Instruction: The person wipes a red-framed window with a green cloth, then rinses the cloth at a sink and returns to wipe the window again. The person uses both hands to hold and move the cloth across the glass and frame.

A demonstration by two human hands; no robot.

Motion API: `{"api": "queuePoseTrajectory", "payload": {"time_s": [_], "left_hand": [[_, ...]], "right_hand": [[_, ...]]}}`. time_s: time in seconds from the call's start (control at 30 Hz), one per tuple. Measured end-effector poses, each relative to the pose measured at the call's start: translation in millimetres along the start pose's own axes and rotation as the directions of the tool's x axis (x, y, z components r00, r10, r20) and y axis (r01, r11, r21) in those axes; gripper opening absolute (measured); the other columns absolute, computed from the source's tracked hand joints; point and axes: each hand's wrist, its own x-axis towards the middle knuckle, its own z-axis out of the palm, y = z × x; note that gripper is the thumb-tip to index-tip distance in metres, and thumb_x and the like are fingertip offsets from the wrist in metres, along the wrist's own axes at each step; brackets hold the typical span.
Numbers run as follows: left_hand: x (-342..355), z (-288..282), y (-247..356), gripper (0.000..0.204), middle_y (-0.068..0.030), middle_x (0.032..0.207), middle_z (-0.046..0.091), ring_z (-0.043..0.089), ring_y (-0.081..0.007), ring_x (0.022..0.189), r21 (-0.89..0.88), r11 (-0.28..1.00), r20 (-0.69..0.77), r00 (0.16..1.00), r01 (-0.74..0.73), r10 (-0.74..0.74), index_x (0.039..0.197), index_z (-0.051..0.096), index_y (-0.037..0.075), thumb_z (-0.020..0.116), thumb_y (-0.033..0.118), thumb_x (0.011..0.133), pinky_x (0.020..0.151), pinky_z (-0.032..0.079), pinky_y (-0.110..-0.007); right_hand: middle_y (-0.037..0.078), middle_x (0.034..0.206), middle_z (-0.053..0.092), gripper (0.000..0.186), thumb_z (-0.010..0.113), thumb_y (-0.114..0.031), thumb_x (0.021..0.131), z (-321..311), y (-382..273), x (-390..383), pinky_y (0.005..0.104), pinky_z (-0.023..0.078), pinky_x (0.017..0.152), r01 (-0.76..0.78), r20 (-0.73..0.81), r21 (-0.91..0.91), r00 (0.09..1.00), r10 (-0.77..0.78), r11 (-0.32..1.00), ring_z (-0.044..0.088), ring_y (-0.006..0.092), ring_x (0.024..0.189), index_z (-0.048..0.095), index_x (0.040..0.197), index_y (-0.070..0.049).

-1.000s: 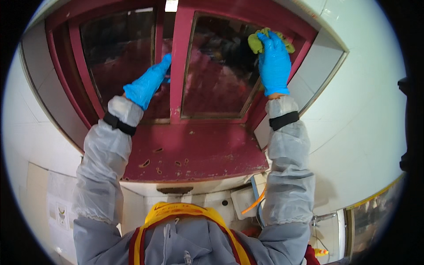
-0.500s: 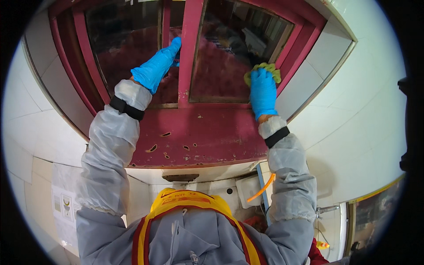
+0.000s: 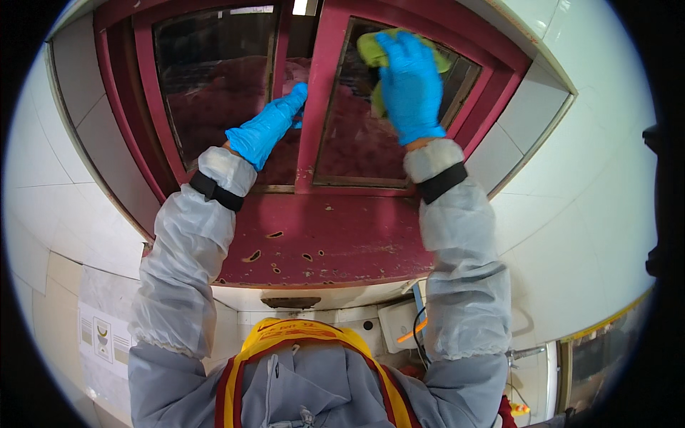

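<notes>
A maroon-framed sliding window (image 3: 308, 157) stands in front of me, with a glass pane on each side of an open gap. My left hand (image 3: 270, 128), in a blue glove, grips the upright edge of the right sash; some of its fingers are hidden there. Against the upper part of the right glass pane (image 3: 357, 135), my gloved right hand (image 3: 412, 89) presses a yellow-green cloth (image 3: 371, 51). Part of the cloth hangs out below the palm, and the hand is slightly blurred.
Below the window runs a maroon sill (image 3: 321, 239) with chipped paint. White tiled walls (image 3: 571, 214) flank the recess. Lower down are a white basin-like fixture (image 3: 397, 328), an orange strip (image 3: 412, 331) and a metal tap (image 3: 526, 352). A printed sheet (image 3: 103, 339) is on the left wall.
My right hand has moved the cloth up and left across the pane from its lower right edge. The left hand stays at the sash edge; the whole view has shifted slightly.
</notes>
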Motion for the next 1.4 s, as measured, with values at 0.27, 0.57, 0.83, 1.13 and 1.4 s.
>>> {"api": "queuePoseTrajectory", "payload": {"time_s": [0.27, 0.57, 0.83, 1.13, 1.4], "left_hand": [[12.1, -5.6, -13.4, 0.066, -0.0048, 0.135, 0.054, 0.049, -0.0232, 0.12, -0.021, 0.998, 0.058, 0.997, -0.058, 0.059, 0.14, 0.048, 0.011, 0.038, 0.06, 0.097, 0.108, 0.033, -0.037], [11.9, -6.4, -11.6, 0.065, -0.0042, 0.134, 0.055, 0.05, -0.0217, 0.118, -0.023, 1.0, 0.025, 1.0, 0.003, -0.002, 0.139, 0.05, 0.012, 0.039, 0.06, 0.097, 0.109, 0.032, -0.036], [7.8, -5.5, -6.2, 0.062, -0.0026, 0.134, 0.055, 0.051, -0.0203, 0.115, -0.036, 0.999, 0.082, 0.996, -0.041, 0.044, 0.14, 0.049, 0.011, 0.041, 0.056, 0.098, 0.105, 0.037, -0.034], [-15.9, -10.1, -0.8, 0.061, -0.0035, 0.137, 0.05, 0.049, -0.0209, 0.119, -0.14, 0.987, 0.075, 0.994, -0.075, 0.086, 0.143, 0.045, 0.014, 0.047, 0.054, 0.097, 0.103, 0.04, -0.036], [-85.2, -23.0, -5.8, 0.056, -0.0078, 0.133, 0.052, 0.053, -0.0216, 0.121, -0.377, 0.926, 0.204, 0.977, 0.025, 0.057, 0.142, 0.043, 0.012, 0.066, 0.018, 0.092, 0.098, 0.05, -0.036]], "right_hand": [[0.007, 0.111, 0.057, 0.038, 0.06, -0.007, 0.079, 13.7, -86.4, -162.9, 0.0377, 0.052, 0.074, 0.175, 0.617, 0.269, 0.724, -0.309, 0.947, 0.059, 0.0265, 0.095, 0.061, 0.116, -0.01], [0.009, 0.105, 0.061, 0.023, 0.063, -0.012, 0.078, -25.9, 21.7, -189.9, 0.0409, 0.052, 0.074, 0.155, 0.706, 0.243, 0.649, -0.285, 0.957, 0.063, 0.028, 0.093, 0.066, 0.101, -0.009], [0.016, 0.115, 0.055, 0.035, 0.063, -0.001, 0.077, -42.3, 73.0, -56.1, 0.0443, 0.051, 0.084, -0.175, 0.163, 0.15, 0.975, 0.15, 0.973, 0.056, 0.0381, 0.104, 0.06, 0.111, -0.007], [0.016, 0.101, 0.053, 0.031, 0.064, -0.005, 0.081, -62.3, -50.2, -102.0, 0.0373, 0.047, 0.085, -0.755, 0.667, 0.583, 0.656, 0.352, 0.301, 0.057, 0.032, 0.094, 0.054, 0.109, -0.003], [0.016, 0.109, 0.049, 0.038, 0.063, -0.013, 0.088, -61.6, -140.4, -19.6, 0.0366, 0.044, 0.091, -0.593, 0.562, 0.803, 0.786, 0.258, 0.059, 0.054, 0.0276, 0.1, 0.046, 0.12, -0.003]]}}
